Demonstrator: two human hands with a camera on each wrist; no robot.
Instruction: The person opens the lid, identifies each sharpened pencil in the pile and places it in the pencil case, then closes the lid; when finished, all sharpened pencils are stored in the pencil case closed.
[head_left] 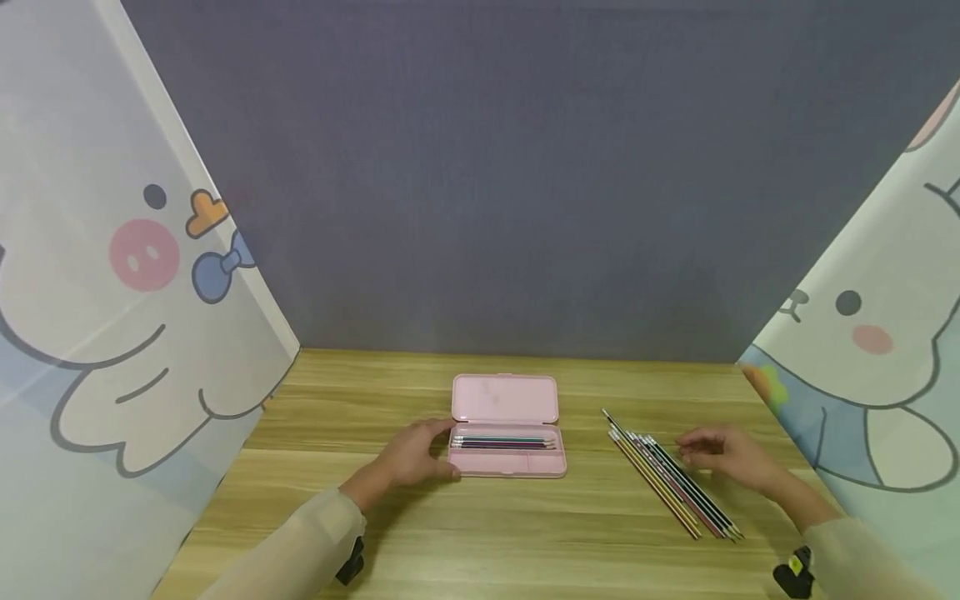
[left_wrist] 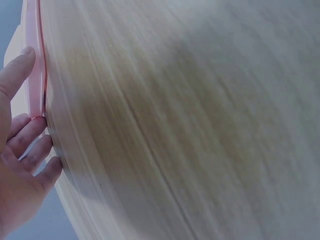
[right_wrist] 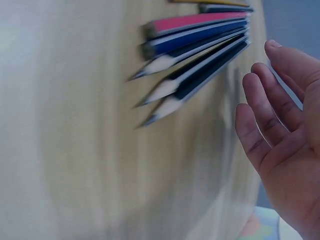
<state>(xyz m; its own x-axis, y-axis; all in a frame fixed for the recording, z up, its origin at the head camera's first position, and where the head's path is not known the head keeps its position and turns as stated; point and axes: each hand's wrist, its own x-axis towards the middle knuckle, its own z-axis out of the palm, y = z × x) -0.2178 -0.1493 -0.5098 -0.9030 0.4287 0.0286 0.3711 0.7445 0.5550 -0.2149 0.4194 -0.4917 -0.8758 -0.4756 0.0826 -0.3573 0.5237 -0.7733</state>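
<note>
A pink pencil case [head_left: 487, 463] lies on the table with its lid [head_left: 504, 398] folded back. Several pencils [head_left: 502, 443] rest in its long rear compartment; the front compartments look bare. My left hand [head_left: 411, 455] holds the case at its left end, thumb at the front side [left_wrist: 35, 85] and fingers round the end. To the right, a loose bunch of striped pencils [head_left: 667, 483] lies slantwise on the table. Beside their far ends hovers my right hand [head_left: 731, 457], fingers loosely bent and apart from the pencils. Sharpened tips [right_wrist: 162, 95] and blunt ends show in the right wrist view.
The wooden table [head_left: 360, 392] ends at a dark grey panel [head_left: 480, 183] behind. Cartoon-printed panels stand at the left [head_left: 135, 333] and right [head_left: 885, 367]. A stretch of table lies between the case and the pencil bunch.
</note>
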